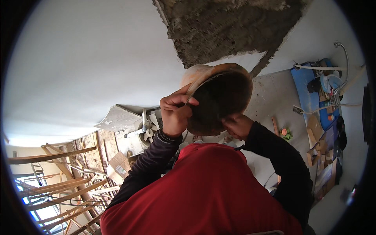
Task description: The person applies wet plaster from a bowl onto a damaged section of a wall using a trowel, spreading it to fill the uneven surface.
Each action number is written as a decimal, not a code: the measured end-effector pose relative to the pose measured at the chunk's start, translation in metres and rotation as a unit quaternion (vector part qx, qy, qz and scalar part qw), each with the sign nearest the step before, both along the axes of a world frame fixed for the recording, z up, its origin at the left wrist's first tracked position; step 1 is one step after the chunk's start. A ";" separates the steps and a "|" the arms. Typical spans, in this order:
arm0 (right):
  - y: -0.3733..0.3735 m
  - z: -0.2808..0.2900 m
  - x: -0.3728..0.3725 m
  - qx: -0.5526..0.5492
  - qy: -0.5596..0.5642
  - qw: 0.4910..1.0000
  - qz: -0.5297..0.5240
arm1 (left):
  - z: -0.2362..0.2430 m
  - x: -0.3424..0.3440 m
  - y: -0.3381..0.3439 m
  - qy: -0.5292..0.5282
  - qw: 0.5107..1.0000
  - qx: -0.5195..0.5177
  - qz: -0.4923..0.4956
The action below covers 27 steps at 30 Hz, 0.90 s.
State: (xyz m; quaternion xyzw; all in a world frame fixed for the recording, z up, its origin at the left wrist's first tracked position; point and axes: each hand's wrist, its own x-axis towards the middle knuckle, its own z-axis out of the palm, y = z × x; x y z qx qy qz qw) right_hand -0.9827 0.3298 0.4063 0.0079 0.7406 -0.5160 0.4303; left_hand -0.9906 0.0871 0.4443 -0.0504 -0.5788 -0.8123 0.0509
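Observation:
A round, orange-tan bowl is tilted up in front of me, its deep inside dark and caked along the rim. My left hand is closed over the bowl's left edge, fingers on the rim. At the near right of the bowl's mouth is my right hand, its fingers curled and pressed together. Whatever those fingers hold is hidden in shadow; a small dark tip shows just below them. Beyond the bowl, a patch of rough, wet-looking grey-brown mortar covers part of the white wall.
At right, a blue board lies among clutter, cardboard pieces and a metal tap. A small green plant-like thing rests on the floor. To the left stand a fan-like device, a cardboard box and wooden poles.

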 end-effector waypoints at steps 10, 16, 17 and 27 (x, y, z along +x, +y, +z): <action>0.014 -0.003 0.004 0.289 0.602 0.740 0.083 | -0.007 -0.010 0.018 0.054 0.992 0.018 0.115; 0.002 0.037 -0.011 0.075 0.207 0.975 0.006 | -0.021 -0.010 0.023 0.033 0.990 -0.036 0.135; -0.006 0.038 -0.019 0.105 0.190 0.974 0.063 | -0.021 -0.009 0.023 0.027 0.989 -0.045 0.135; 0.049 0.048 -0.053 0.301 0.298 0.878 0.222 | -0.026 -0.008 0.032 0.047 0.993 -0.035 0.098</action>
